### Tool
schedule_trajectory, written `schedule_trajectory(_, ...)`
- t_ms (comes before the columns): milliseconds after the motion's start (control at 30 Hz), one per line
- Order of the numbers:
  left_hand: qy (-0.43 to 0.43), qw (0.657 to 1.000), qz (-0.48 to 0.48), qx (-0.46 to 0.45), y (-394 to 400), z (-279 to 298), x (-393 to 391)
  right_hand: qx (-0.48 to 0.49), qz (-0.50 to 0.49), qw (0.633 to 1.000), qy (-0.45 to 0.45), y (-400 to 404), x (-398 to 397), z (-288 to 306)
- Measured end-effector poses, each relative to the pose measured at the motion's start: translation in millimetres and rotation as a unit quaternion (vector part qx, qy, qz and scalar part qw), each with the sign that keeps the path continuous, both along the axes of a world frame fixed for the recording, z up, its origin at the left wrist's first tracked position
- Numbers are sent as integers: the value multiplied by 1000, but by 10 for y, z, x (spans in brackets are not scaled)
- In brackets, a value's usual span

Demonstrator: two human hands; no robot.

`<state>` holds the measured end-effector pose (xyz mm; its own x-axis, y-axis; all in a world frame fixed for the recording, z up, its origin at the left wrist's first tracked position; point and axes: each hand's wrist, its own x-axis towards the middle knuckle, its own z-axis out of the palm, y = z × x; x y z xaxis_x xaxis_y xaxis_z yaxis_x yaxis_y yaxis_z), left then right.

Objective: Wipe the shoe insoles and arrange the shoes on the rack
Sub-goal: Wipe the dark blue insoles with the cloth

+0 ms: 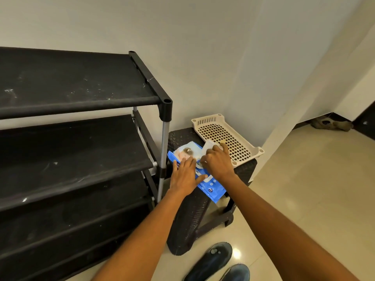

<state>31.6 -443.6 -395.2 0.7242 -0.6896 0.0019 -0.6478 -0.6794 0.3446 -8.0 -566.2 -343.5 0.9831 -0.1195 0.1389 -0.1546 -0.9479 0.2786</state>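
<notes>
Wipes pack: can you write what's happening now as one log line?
left hand: presses wipes pack | right hand: pulls wipe | pack on stool | shoes on floor

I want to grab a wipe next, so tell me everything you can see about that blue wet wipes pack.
The blue wet wipes pack, soft glossy plastic with pale printed panels, lies flat on the dark woven stool. The left hand presses it down; the right hand pinches a white wipe above it.

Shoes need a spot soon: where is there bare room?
Rack shelves show bare. Stool is crowded: wipes pack, tray, left hand, right hand pulling wipe. Floor right of shoes is free.
</notes>
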Motion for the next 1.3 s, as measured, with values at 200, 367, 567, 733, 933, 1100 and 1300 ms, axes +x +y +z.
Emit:
schedule_trajectory(200,-81,992,-12,97,-40,17,-11,26,16,999,-12,-43,-9,-89)
schedule_trajectory(367,-69,991,-13,118,-74,54,-4,137,-22,990,-26,-83,23,-56)
schedule_trajectory(567,-65,991,-13,114,-71,83,-11,314,-93,941,-87,-91,-21,-60)
schedule_trajectory(733,-68,994,-14,89,-72,120,0,337,-80,937,-48,-131,-17,-142)
schedule_trajectory(933,66,993,24,-96,-75,111,-7,323,-58,944,-32,-216,4,34)
schedule_trajectory(1100,62,990,44,-116,-81,191,47,430,-60,892,-129,-198,-85,109)
schedule_trajectory(1300,25,997,44,-54,-105,140,-46,540,-101,790,-272,-105,-13,248)
